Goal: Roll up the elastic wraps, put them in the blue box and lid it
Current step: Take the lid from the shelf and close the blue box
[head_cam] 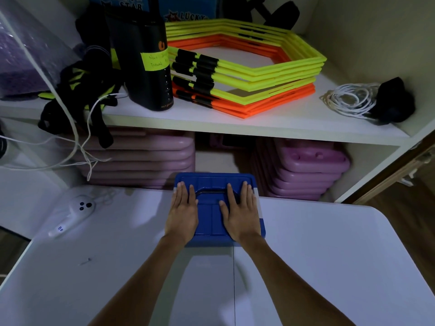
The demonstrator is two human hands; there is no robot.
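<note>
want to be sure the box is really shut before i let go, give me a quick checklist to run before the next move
1. Lid on box: the blue lid covers the blue box from above. Ok.
2. Lid seated all round: the near and side edges are hidden by the hands. Cannot tell.
3. Hands placed evenly: left hand and right hand lie flat on either side of the lid's handle recess. Ok.
4. Wraps inside: no elastic wraps are seen on the white table, but the box contents are hidden. Cannot tell.
5. Box supported: it sits at the table's far edge; whether it overhangs is unclear. Cannot tell.
</note>
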